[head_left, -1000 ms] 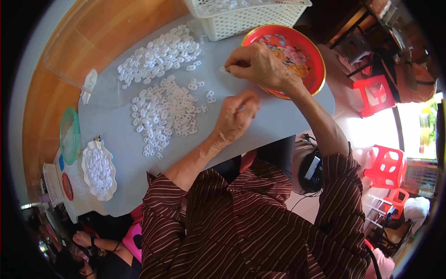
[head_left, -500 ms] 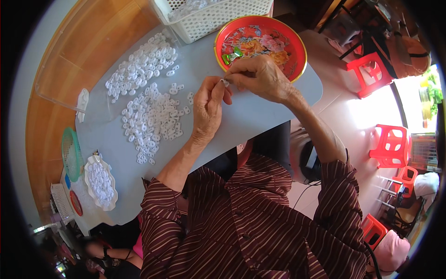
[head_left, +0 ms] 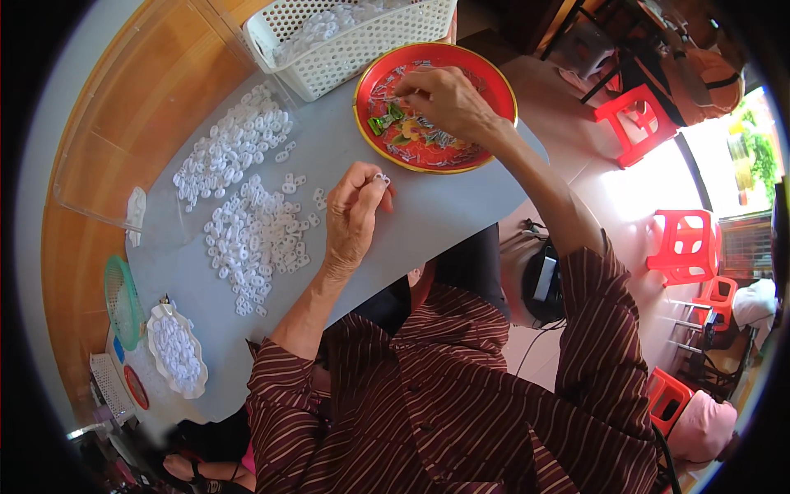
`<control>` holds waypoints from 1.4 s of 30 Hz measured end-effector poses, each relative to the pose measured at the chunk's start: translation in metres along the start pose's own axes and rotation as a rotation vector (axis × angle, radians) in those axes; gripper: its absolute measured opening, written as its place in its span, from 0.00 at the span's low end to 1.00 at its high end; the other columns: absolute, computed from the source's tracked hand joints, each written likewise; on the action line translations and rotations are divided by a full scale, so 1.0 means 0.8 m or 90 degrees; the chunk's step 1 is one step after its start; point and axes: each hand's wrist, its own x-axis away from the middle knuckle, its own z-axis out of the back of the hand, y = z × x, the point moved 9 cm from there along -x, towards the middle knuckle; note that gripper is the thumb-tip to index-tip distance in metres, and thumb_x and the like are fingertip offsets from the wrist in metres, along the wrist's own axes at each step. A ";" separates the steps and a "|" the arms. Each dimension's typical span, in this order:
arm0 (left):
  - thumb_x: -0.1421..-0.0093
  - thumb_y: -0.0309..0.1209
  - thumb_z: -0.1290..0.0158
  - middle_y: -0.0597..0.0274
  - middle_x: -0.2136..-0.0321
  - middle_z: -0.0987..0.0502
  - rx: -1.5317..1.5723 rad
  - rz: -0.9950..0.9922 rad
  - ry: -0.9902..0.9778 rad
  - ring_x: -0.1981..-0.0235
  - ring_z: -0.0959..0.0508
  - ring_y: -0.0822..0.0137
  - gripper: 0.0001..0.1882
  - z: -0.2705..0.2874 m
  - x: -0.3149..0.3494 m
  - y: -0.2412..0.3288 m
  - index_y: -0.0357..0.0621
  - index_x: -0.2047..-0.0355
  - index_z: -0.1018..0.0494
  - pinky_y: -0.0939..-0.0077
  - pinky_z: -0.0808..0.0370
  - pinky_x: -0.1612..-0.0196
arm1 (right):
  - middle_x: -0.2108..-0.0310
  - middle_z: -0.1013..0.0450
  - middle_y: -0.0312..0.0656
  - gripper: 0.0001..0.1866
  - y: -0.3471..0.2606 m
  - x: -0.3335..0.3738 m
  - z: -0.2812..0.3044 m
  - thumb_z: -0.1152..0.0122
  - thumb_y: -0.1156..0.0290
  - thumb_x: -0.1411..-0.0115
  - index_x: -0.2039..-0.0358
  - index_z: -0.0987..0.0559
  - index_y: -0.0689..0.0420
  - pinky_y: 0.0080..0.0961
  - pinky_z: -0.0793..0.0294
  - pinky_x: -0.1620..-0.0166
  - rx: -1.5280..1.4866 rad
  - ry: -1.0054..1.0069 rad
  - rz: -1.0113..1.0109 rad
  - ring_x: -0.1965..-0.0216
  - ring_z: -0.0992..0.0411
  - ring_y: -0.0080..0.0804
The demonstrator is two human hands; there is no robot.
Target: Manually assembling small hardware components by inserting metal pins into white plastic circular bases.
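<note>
My left hand [head_left: 352, 216] is closed above the grey table [head_left: 420, 218], pinching a small white plastic piece [head_left: 380, 178] with holes between thumb and forefinger. My right hand [head_left: 451, 100] is over the red round tray [head_left: 499, 92], its fingers curled into a pinch. Whatever sits between those fingertips is too small to make out. Many tiny silvery metal bits lie scattered over the tray's flowered bottom, beside a shiny green item [head_left: 381, 123]. Left of my left hand, loose white oval pieces with holes form a far pile [head_left: 234, 136] and a nearer pile [head_left: 257, 235].
A white perforated basket [head_left: 362, 51] with clear and white pieces stands behind the tray. At the left are a scalloped white dish [head_left: 200, 380] of white pieces and a green mesh basket [head_left: 122, 300]. Red stools [head_left: 685, 247] stand on the floor to the right. Another person's arm [head_left: 216, 471] shows at lower left.
My right hand has left the white piece at my left fingertips and moved out over the tray. The left hand keeps hold of the piece. The whole view has shifted slightly.
</note>
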 end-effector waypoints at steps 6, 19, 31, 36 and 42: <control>0.40 0.28 0.55 0.66 0.81 0.30 -0.011 0.013 -0.016 0.79 0.33 0.79 0.07 -0.003 0.000 -0.003 0.39 0.73 0.33 0.83 0.35 0.73 | 0.80 0.26 0.45 0.07 -0.014 0.005 -0.050 0.42 0.71 0.48 0.71 0.20 0.59 0.33 0.28 0.66 0.076 -0.233 0.037 0.73 0.26 0.40; 0.40 0.29 0.55 0.65 0.78 0.29 -0.025 0.035 -0.028 0.79 0.31 0.78 0.08 -0.006 0.000 -0.002 0.38 0.73 0.33 0.82 0.33 0.73 | 0.76 0.25 0.48 0.05 0.018 -0.016 -0.040 0.43 0.76 0.52 0.74 0.20 0.60 0.37 0.27 0.65 0.191 -0.240 -0.018 0.72 0.26 0.45; 0.41 0.30 0.54 0.65 0.79 0.29 -0.008 0.035 -0.025 0.79 0.31 0.78 0.08 -0.004 -0.001 -0.006 0.38 0.73 0.33 0.83 0.33 0.74 | 0.79 0.27 0.50 0.05 0.021 -0.015 -0.026 0.40 0.77 0.59 0.80 0.24 0.64 0.34 0.27 0.70 0.180 -0.195 -0.077 0.76 0.26 0.43; 0.41 0.29 0.55 0.65 0.79 0.27 -0.010 0.031 -0.021 0.80 0.32 0.78 0.08 -0.005 0.000 -0.008 0.39 0.73 0.31 0.83 0.34 0.72 | 0.81 0.26 0.45 0.09 0.014 0.008 0.007 0.37 0.73 0.57 0.75 0.20 0.64 0.29 0.26 0.69 -0.056 -0.073 -0.170 0.74 0.25 0.32; 0.42 0.29 0.52 0.65 0.79 0.29 0.023 0.040 -0.006 0.80 0.32 0.77 0.06 -0.002 0.002 -0.009 0.39 0.73 0.32 0.83 0.34 0.73 | 0.80 0.26 0.38 0.10 -0.006 0.042 0.015 0.40 0.74 0.52 0.68 0.20 0.64 0.17 0.29 0.72 -0.287 -0.126 -0.308 0.77 0.28 0.20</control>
